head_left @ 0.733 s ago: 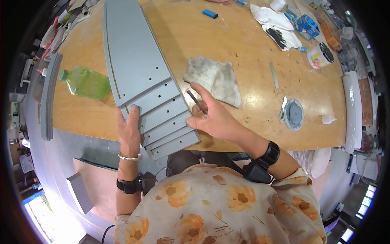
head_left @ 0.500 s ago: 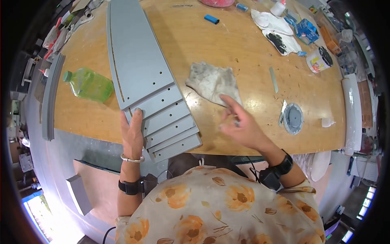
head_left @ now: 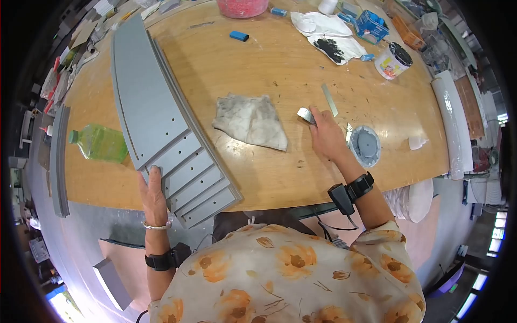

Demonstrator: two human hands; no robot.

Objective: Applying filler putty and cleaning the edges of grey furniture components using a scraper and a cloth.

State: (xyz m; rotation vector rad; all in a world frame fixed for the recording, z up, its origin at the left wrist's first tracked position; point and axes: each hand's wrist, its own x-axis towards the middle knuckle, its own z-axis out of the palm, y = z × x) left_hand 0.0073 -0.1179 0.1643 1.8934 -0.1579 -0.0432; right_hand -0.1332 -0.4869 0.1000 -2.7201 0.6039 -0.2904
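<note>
My left hand (head_left: 154, 196) grips the near left edge of a long grey panel (head_left: 148, 91), its thumb lying on top. The panel has slats and small dark holes at its near end and lies on another grey board. Out over the table, my right hand (head_left: 327, 137) is closed on a small flat metal blade (head_left: 306, 115), which looks like a scraper; its lower part is hidden by my fingers. Just right of that hand sits a round dish of grey paste (head_left: 366, 146). A stained whitish cloth (head_left: 250, 121) lies between the panel and my right hand.
A green plastic bottle (head_left: 100, 144) lies left of the panel, with grey strips (head_left: 60, 161) beyond it. A thin pale strip (head_left: 329, 100), a tub with a black top (head_left: 393, 62), a blue block (head_left: 239, 36) and a black-smeared white cloth (head_left: 323, 26) are farther back.
My right hand has moved right, from the whitish cloth toward the dish, with the metal blade now showing clearly. The view has shifted; my left hand keeps its place on the panel.
</note>
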